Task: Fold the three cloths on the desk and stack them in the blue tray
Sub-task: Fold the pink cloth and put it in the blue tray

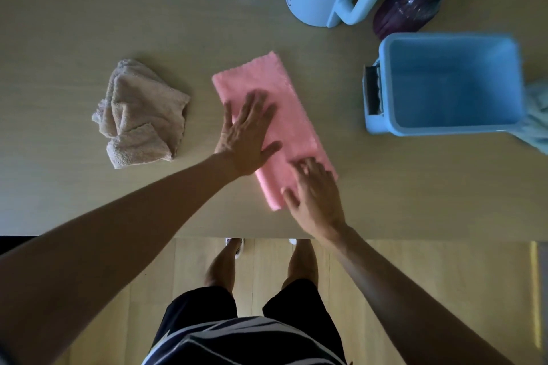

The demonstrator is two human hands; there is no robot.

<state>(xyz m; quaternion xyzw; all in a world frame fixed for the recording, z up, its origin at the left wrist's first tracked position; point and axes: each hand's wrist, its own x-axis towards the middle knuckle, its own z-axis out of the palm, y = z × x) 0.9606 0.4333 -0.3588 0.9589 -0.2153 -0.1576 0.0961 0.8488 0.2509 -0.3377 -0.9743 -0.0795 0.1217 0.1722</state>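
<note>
I see the pink cloth (pixel 272 127) lying folded into a long strip at centre frame on the worktop (pixel 89 24). My left hand (pixel 247 135) presses flat on it, grip open; my right hand (pixel 315 197), also open, rests on its lower end. The beige cloth (pixel 139 114) lies crumpled to the left. The blue tray (pixel 385 115) sits at right. I can read no writing anywhere.

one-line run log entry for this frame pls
step: smoothing pink cloth | left hand: flat on it | right hand: flat on near end | beige cloth: crumpled, untouched | blue tray: empty
</note>
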